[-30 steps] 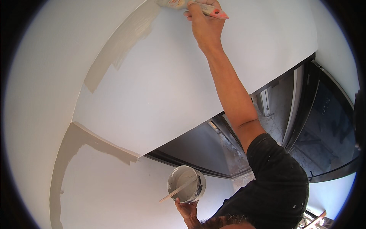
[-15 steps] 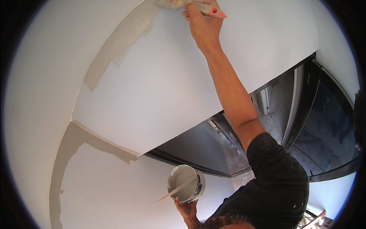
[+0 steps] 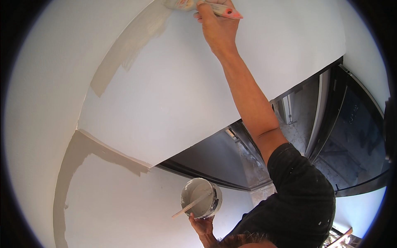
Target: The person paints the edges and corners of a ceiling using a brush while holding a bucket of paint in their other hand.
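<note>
High on the white wall, my right hand [image 3: 218,33] is closed round the wooden handle of a paintbrush [image 3: 228,11]. The bristles, partly cut off by the top edge of the picture, are at a grey-beige painted strip [image 3: 136,43] that follows the ceiling edge. Low in the middle, my left hand [image 3: 202,226] grips a paint bucket [image 3: 217,199] from below and the side. Greyish paint [image 3: 197,194] lies inside it, and its rim and wall are smeared. A flat stirring stick [image 3: 191,206] rests across the bucket, one end poking out over the rim.
Another grey-beige strip [image 3: 74,159] borders the wall section at lower left, along its corner. A dark-framed opening [image 3: 219,155] with glass panels [image 3: 351,124] spans the right side. Wooden pieces [image 3: 341,237] show at the bottom right.
My right hand and the paintbrush have shifted slightly left along the top of the wall. My left hand and the bucket have hardly moved.
</note>
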Available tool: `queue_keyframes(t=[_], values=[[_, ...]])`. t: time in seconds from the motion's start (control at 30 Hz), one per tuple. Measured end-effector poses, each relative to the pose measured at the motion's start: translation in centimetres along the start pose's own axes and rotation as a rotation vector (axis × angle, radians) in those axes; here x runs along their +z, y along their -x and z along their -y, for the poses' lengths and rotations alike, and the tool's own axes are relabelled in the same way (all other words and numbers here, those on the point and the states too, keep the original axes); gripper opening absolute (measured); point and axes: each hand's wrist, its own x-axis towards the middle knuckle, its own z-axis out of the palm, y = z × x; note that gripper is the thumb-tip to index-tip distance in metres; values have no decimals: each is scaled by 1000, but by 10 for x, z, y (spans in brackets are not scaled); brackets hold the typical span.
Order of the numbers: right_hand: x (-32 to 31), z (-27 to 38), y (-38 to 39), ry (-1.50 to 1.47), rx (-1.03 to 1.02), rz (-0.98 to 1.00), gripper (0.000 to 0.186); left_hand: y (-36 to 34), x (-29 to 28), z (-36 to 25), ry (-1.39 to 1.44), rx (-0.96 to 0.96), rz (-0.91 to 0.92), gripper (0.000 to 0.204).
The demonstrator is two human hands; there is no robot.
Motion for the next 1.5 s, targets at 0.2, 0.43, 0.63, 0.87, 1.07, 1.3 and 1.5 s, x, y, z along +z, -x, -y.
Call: queue_keyframes(t=[0.2,0.43,0.63,0.87,1.07,1.3,1.5], values=[[5,8,9,41,54,15,11,0,1,1,-1,1,-16,89],[15,15,23,6,234,87,29,0,4,2,-13,7,-23,91],[4,26,39,-116,2,77,18,1,4,3,-24,-11,-29,89],[-27,25,23,516,-932,358,34,-2,1,2,-56,-86,-96,92],[-17,27,0,682,-1077,575,54,-3,13,1,-93,-135,-60,94],[15,42,-7,762,-1201,662,48,-13,10,14,-68,-177,-77,95],[39,53,0,785,-1288,663,42,-27,-3,24,-92,-211,-66,95]])
